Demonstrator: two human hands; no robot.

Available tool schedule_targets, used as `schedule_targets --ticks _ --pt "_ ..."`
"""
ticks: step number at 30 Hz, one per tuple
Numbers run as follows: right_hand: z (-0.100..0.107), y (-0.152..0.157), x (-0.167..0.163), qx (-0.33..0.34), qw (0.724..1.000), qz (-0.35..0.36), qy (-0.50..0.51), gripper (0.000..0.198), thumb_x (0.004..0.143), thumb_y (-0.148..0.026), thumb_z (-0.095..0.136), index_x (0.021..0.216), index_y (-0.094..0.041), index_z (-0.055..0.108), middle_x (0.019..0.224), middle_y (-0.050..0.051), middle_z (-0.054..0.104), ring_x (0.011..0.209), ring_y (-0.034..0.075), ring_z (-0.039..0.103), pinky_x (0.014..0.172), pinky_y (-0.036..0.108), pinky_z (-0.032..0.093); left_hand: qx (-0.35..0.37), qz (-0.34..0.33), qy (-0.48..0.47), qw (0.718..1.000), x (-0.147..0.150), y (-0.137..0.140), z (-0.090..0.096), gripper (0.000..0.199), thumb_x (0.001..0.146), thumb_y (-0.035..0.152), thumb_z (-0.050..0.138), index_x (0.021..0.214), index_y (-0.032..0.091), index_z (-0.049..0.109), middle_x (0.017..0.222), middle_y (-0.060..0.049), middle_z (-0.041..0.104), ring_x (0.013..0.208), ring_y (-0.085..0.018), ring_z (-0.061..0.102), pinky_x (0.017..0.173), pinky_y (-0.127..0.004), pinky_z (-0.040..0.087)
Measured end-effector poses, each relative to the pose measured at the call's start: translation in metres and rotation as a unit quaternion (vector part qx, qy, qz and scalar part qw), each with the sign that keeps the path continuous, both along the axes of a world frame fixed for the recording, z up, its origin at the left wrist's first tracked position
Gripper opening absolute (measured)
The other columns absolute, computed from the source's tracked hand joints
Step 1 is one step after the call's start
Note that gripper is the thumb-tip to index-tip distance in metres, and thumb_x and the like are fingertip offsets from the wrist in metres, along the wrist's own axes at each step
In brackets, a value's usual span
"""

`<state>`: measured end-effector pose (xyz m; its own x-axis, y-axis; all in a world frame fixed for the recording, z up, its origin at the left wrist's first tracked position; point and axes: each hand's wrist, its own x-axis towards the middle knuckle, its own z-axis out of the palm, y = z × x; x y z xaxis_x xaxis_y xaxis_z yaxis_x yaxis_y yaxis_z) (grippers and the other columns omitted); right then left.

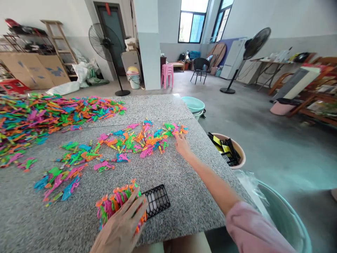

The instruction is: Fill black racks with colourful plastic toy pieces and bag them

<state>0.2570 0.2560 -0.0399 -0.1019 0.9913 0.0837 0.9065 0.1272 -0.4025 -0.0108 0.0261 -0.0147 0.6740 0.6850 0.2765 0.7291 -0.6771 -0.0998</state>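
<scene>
A black plastic lattice rack [158, 201] lies near the table's front edge. Its left part carries a tight row of small toy guns [113, 202] in orange, green and pink, while its right part shows bare bars. Over this row my left hand [122, 219] lies with fingers stretched out, hiding part of it. My right hand [182, 144] reaches forward to the right end of a loose spread of toy guns [147, 138]. Its fingertips close at a pink toy gun [174, 131]; the hand partly covers the contact.
A large heap of colourful toy guns [47, 114] covers the table's far left. Beside the right table edge stand a tub of black racks [240, 154], a pale green basin [193, 103] and a big green tub [292, 214] with clear plastic. Two standing fans are farther back.
</scene>
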Motion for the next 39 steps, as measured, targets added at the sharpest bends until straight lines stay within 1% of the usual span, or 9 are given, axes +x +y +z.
schedule_targets --ticks 3,10,14,18,23,27,30,34,39 --pt "-0.007 0.025 -0.003 -0.018 0.997 -0.005 -0.074 0.03 0.095 -0.015 0.047 0.118 -0.01 0.065 0.127 0.021 0.059 0.116 0.027 0.057 0.093 0.034 0.045 -0.003 0.012 0.014 1.0 0.0 -0.001 -0.002 0.056 0.077 0.015 0.052 0.133 0.025 0.056 0.133 0.0 0.064 0.115 -0.025 0.064 0.096 -0.033 0.056" --pt "-0.024 -0.012 -0.007 -0.023 0.99 0.086 -0.114 0.023 0.094 -0.014 0.047 0.104 -0.017 0.068 0.11 0.011 0.067 0.102 0.021 0.063 0.086 0.026 0.046 -0.022 -0.022 0.03 0.999 -0.016 0.0 0.01 0.058 0.077 0.014 0.051 0.134 0.028 0.057 0.134 0.004 0.063 0.119 -0.022 0.062 0.094 -0.027 0.056" --pt "-0.012 0.036 0.019 0.057 0.969 0.108 -0.214 0.036 0.093 -0.003 0.038 0.116 -0.015 0.063 0.13 0.015 0.058 0.118 0.024 0.054 0.092 0.029 0.045 -0.024 -0.016 0.031 0.999 -0.021 -0.003 0.021 0.061 0.081 0.012 0.048 0.14 0.03 0.052 0.137 0.003 0.061 0.123 -0.021 0.059 0.097 -0.026 0.053" --pt "-0.014 0.085 0.017 0.057 0.937 0.221 -0.265 0.037 0.096 -0.006 0.037 0.123 -0.017 0.061 0.142 0.015 0.05 0.123 0.024 0.052 0.088 0.031 0.048 0.013 0.034 0.053 0.998 -0.015 -0.008 0.023 0.054 0.084 0.019 0.051 0.138 0.026 0.055 0.14 -0.002 0.058 0.132 -0.025 0.05 0.107 -0.037 0.047" --pt "-0.024 0.095 0.008 0.089 0.907 0.293 -0.29 0.036 0.096 -0.007 0.035 0.119 -0.014 0.063 0.124 0.017 0.061 0.116 0.025 0.056 0.085 0.032 0.048 -0.05 0.075 0.044 0.995 -0.005 -0.013 0.025 0.048 0.086 0.02 0.054 0.135 0.02 0.056 0.14 -0.007 0.056 0.137 -0.029 0.043 0.11 -0.046 0.044" --pt "-0.028 0.056 0.02 0.136 0.947 0.249 -0.15 0.027 0.093 -0.008 0.042 0.107 -0.013 0.065 0.107 0.015 0.065 0.1 0.023 0.062 0.08 0.03 0.047 -0.117 0.092 0.007 0.989 0.0 -0.013 0.028 0.041 0.09 0.019 0.053 0.13 0.017 0.057 0.139 -0.01 0.055 0.14 -0.031 0.038 0.113 -0.049 0.041" --pt "-0.035 -0.016 0.012 0.087 0.984 0.146 0.054 0.019 0.093 -0.02 0.046 0.095 -0.015 0.064 0.088 0.01 0.066 0.077 0.019 0.062 0.066 0.027 0.045 -0.141 0.089 -0.005 0.986 0.001 -0.012 0.028 0.039 0.09 0.018 0.053 0.128 0.015 0.058 0.138 -0.013 0.054 0.144 -0.034 0.032 0.114 -0.049 0.041" --pt "-0.051 -0.117 -0.024 -0.116 0.95 0.14 0.254 0.016 0.082 -0.032 0.059 0.073 -0.019 0.057 0.062 -0.001 0.058 0.053 0.012 0.051 0.052 0.023 0.038 -0.155 0.078 -0.004 0.985 0.0 -0.011 0.029 0.037 0.09 0.018 0.053 0.127 0.014 0.057 0.138 -0.014 0.053 0.145 -0.035 0.029 0.112 -0.051 0.042" --pt "-0.051 -0.151 -0.046 -0.09 0.947 0.099 0.292 0.011 0.069 -0.022 0.061 0.074 -0.021 0.05 0.061 -0.005 0.053 0.054 0.012 0.048 0.055 0.023 0.038 -0.158 0.069 -0.011 0.985 -0.001 -0.009 0.03 0.033 0.091 0.019 0.052 0.123 0.013 0.057 0.137 -0.014 0.053 0.147 -0.036 0.024 0.112 -0.05 0.043"
